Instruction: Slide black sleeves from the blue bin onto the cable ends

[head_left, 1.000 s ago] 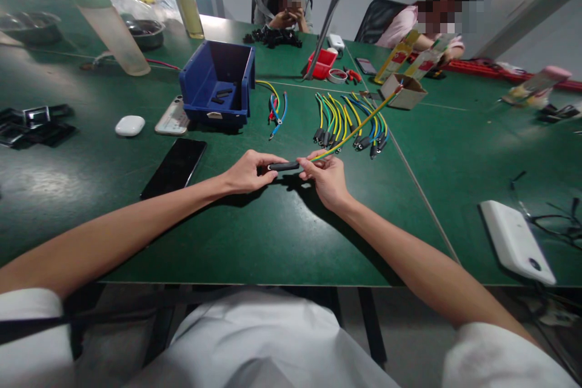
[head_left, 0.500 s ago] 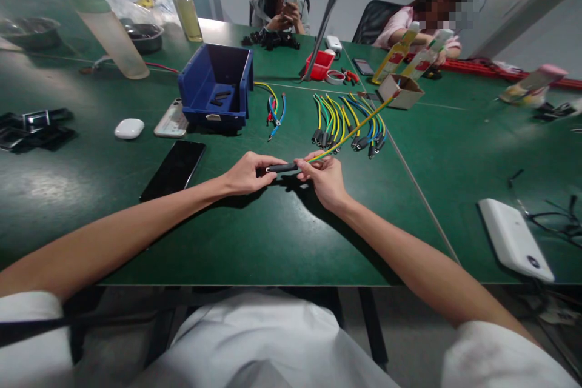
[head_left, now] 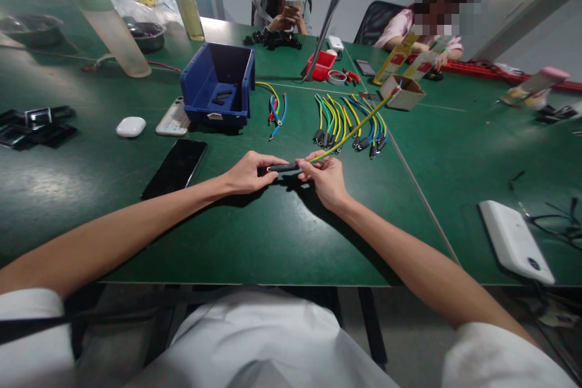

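Note:
My left hand [head_left: 249, 173] pinches the left end of a black sleeve [head_left: 284, 167], where a small metal ring tip shows. This sleeve sits on one end of a yellow-and-green wire [head_left: 357, 129]. My right hand [head_left: 328, 180] is closed on the wire where it meets the sleeve, and the rest slants up to the right. Beyond my right hand lie cut wires [head_left: 336, 124] in yellow-green and blue, several with black sleeves and ring terminals. A blue bin [head_left: 193, 94] behind my left hand holds a few short black sleeves [head_left: 222, 96].
A black phone [head_left: 175, 168] lies beside my left forearm, with a white earbud case [head_left: 131, 127] farther left. Blue and red wires [head_left: 278, 115] are right of the bin. A small cardboard box [head_left: 407, 96] stands behind the wires. Two people sit across the green table [head_left: 254, 242].

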`<state>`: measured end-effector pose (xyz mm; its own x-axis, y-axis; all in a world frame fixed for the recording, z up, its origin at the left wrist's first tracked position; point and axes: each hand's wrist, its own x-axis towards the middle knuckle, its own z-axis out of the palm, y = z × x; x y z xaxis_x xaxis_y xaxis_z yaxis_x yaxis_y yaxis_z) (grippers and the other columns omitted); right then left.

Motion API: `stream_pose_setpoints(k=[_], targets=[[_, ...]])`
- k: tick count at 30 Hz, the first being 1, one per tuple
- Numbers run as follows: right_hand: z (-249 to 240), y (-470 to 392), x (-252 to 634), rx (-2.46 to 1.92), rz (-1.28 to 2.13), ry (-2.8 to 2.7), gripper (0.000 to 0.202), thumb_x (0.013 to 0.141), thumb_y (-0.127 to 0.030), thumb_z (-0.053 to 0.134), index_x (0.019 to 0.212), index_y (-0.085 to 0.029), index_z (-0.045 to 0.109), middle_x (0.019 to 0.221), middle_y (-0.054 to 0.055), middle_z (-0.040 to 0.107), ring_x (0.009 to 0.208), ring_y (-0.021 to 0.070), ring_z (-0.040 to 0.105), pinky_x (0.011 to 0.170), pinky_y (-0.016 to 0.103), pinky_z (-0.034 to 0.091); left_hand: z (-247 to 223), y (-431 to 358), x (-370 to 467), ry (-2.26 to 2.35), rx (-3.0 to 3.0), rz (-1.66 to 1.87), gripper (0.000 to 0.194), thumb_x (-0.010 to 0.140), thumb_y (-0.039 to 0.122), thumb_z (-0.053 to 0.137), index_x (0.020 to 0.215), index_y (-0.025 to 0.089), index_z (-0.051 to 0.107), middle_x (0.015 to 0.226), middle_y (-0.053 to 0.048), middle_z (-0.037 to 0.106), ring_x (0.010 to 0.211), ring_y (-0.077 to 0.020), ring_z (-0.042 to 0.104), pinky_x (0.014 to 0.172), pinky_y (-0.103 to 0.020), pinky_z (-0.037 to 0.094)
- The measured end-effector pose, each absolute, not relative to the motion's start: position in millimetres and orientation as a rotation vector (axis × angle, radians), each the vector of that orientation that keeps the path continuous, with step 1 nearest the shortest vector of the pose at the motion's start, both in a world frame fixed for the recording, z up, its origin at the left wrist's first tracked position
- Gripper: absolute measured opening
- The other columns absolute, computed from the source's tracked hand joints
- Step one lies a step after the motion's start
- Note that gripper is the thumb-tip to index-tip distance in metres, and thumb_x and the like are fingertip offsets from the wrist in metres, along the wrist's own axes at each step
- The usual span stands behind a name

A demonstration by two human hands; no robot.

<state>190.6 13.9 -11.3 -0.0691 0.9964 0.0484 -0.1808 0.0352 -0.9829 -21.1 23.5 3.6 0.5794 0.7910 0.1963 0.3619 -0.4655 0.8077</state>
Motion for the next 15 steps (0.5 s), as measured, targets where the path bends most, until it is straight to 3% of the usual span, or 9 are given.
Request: stream_pose_setpoints(k=[15], targets=[[-12.3,13.1,189.7,-0.996,1.275,-1.173,0.034,0.067,-0.039,0.082,0.078,-0.021,0.056,0.065,-0.005,0.063,0.048,0.0083,0.055,0.046,0.02,0.045,1.7,24.0,-21.1,0.907,2.097,0.71,0.039,0.08,0.021,0.055,0.116,0.01,0.067,0.07,-0.001,0.063,0.055,-0.0081,0.049,0.053,-0.018,0.037]])
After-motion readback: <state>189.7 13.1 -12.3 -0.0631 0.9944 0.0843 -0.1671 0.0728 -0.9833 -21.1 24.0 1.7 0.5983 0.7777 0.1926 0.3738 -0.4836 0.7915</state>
